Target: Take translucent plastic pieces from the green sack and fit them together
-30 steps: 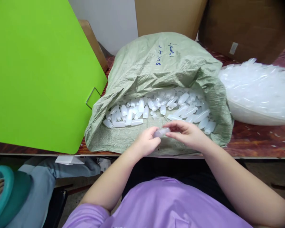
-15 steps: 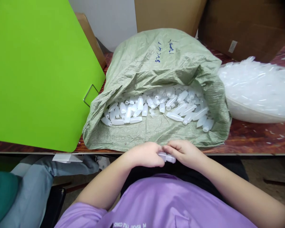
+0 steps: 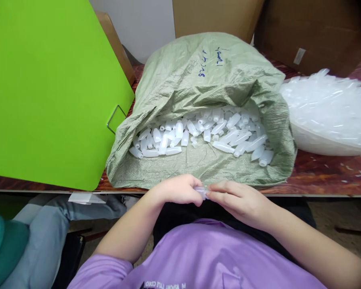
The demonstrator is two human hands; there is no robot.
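A grey-green woven sack (image 3: 204, 72) lies open on the wooden table (image 3: 325, 176), its mouth full of several small white plastic bottles (image 3: 198, 134). At the table's near edge my left hand (image 3: 177, 189) is closed around one small translucent bottle (image 3: 202, 192), most of it hidden in the fist. My right hand (image 3: 240, 200) meets it from the right, fingertips pinched on the bottle's exposed end. Both hands sit just in front of the sack's lower lip, above my purple shirt.
A bright green board (image 3: 48, 88) with a wire clip leans at the left. A clear plastic bag (image 3: 331, 112) of translucent parts lies at the right. Brown cardboard boxes (image 3: 313, 32) stand behind. A person's grey-blue clothing (image 3: 48, 233) shows below the table at left.
My hands drew back from over the sack to the table's near edge with the bottle. My right fingers have since closed onto its end, hiding most of it.
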